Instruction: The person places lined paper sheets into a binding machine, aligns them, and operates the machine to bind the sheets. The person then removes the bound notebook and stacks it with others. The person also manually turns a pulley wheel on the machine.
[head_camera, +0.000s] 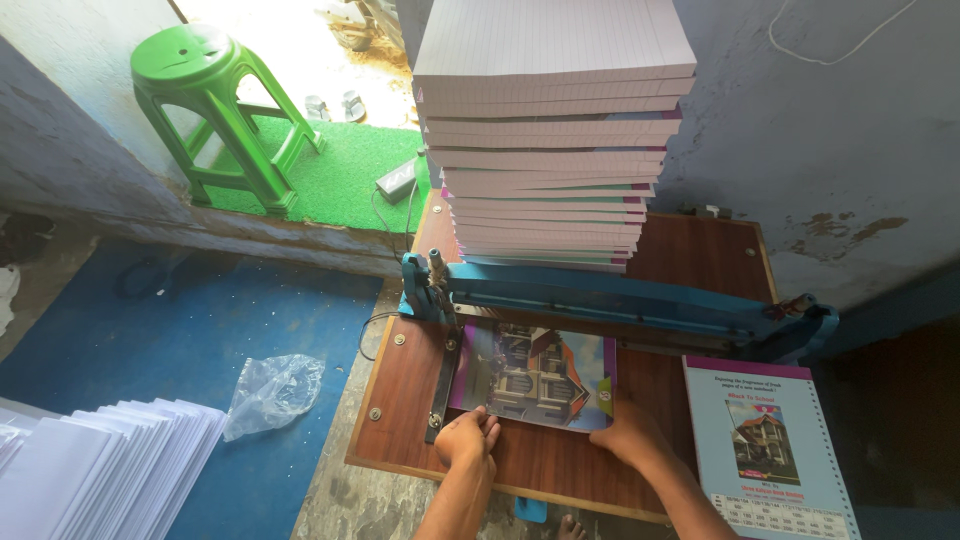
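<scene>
A glossy printed cover (535, 373) with a building picture lies flat on the brown wooden table (400, 385), pushed under the blue bar of a hand-operated machine (620, 297). My left hand (466, 436) presses on the cover's near left corner. My right hand (622, 432) presses on its near right corner. Both hands lie flat with fingers on the sheet's edge. A tall, slightly leaning stack of lined notebooks (552, 130) stands behind the blue bar.
A second printed cover (768, 445) lies at the table's right edge. White paper stacks (105, 465) sit at lower left on the blue floor beside a crumpled clear plastic bag (272, 392). A green plastic stool (222, 105) stands on a green mat by the doorway.
</scene>
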